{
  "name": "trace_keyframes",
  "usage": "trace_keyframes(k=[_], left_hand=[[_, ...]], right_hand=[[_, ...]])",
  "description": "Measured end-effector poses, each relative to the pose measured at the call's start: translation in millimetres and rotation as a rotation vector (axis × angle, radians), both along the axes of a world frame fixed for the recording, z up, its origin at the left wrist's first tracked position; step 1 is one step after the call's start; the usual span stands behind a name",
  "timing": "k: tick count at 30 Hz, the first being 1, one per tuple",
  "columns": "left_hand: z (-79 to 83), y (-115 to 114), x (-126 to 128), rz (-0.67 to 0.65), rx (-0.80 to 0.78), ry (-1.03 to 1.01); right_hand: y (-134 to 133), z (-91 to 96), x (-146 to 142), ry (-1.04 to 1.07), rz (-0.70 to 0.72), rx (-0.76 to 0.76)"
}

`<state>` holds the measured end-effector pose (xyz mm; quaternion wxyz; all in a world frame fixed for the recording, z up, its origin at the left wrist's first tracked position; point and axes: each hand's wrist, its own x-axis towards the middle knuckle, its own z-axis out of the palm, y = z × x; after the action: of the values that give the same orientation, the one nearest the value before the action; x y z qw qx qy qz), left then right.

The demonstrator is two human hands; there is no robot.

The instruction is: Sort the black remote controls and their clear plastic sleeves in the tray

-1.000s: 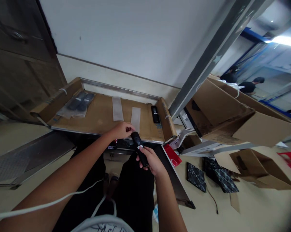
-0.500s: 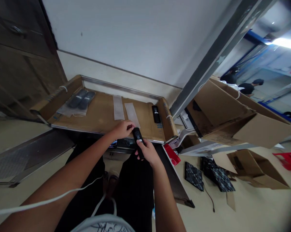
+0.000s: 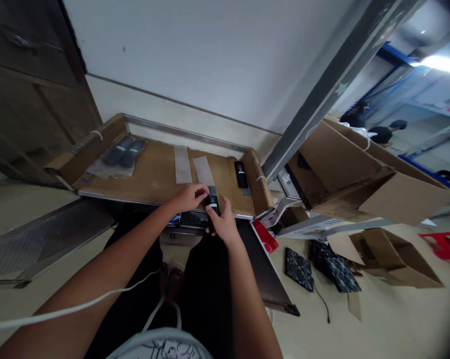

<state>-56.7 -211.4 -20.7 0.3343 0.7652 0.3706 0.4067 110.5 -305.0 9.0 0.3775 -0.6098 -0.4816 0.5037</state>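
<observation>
My right hand [image 3: 225, 225] grips the lower part of a black remote control [image 3: 213, 202] with a white label. The remote's upper end lies inside the mouth of a translucent plastic sleeve [image 3: 203, 170], which rests on the cardboard-lined bench [image 3: 153, 169]. With fingertips pinched, my left hand [image 3: 189, 197] holds the sleeve's edge beside the remote. Another flat sleeve [image 3: 182, 167] lies to the left. A bare black remote [image 3: 241, 174] sits at the bench's right end. At the left end, two sleeved remotes [image 3: 125, 152] lie side by side on more plastic sleeves.
Raised cardboard edges [image 3: 261, 182] border the bench, with a pale wall behind. To the right stand a large open carton [image 3: 348, 169], a smaller carton [image 3: 396, 259] and dark patterned flat items [image 3: 298, 269] on the floor. Two people work in the background. A white cable [image 3: 78, 309] crosses my left forearm.
My right hand has pushed the remote forward, away from me, and its top end has slid into the sleeve. My left hand stays nearly in place at the sleeve's mouth.
</observation>
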Motion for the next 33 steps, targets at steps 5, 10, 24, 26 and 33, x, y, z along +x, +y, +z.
trace_keyframes(k=[5,10,24,26,33], left_hand=[[0.7,1.3,0.3,-0.019,-0.028,-0.033],[0.1,2.9,1.4,-0.022,-0.069,-0.102],[-4.6,8.7,-1.0,0.188,-0.052,-0.190],[-8.1,11.5,-2.3,0.201,-0.051,-0.205],[-15.2,21.8,-5.1,0.210,-0.101,-0.304]], right_hand=[[21.4,-1.7,-10.2,0.062,-0.025,0.019],[42.8,-9.2,-21.8,0.091,-0.171,0.005],[45.3,-8.3,-18.9,0.538,-0.138,0.041],[36.5,-8.1,-10.3,0.549,-0.027,0.036],[43.1,-13.6,-5.8,0.475,0.027,0.055]])
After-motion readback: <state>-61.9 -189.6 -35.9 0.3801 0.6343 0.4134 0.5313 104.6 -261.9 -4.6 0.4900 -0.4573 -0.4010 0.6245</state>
